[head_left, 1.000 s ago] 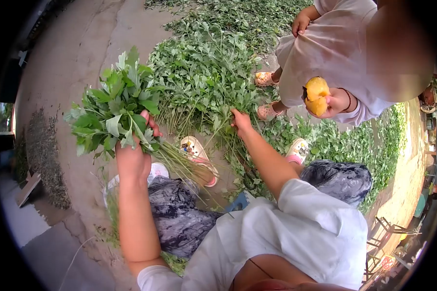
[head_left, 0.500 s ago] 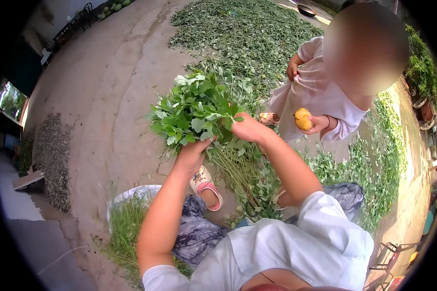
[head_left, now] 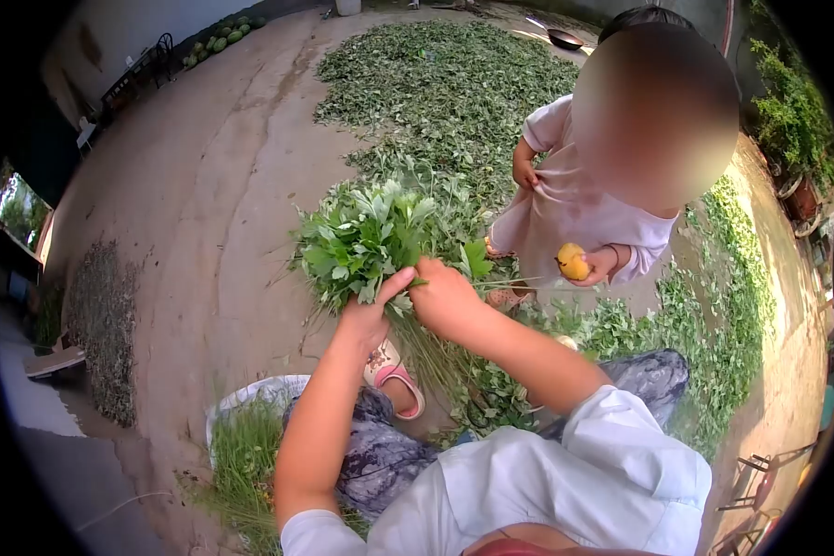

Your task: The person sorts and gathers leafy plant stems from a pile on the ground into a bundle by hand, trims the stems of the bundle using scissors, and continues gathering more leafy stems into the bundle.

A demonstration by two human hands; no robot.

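Observation:
A bunch of leafy green stems [head_left: 361,236] is held up in front of me, its leaves pointing away and its stems hanging toward my feet. My left hand [head_left: 372,310] is wrapped round the bunch from the left, thumb on top. Touching it from the right, my right hand [head_left: 442,295] is closed on a leafy stem [head_left: 477,259] whose leaf and thin stalk stick out on its right side. Both hands are above the loose stems on the ground near my shoe [head_left: 394,375].
At the right stands another person [head_left: 602,208] with a yellow fruit [head_left: 573,262] in one hand. Cut greens [head_left: 454,79] cover the ground ahead. A white bag [head_left: 259,394] with grassy stalks is beside my left leg. Watermelons [head_left: 221,42] lie far back left.
My left hand brought the bunch from the left to the middle, and my right hand came up from the ground greens to meet it. The view has tilted up; the other person appears lower.

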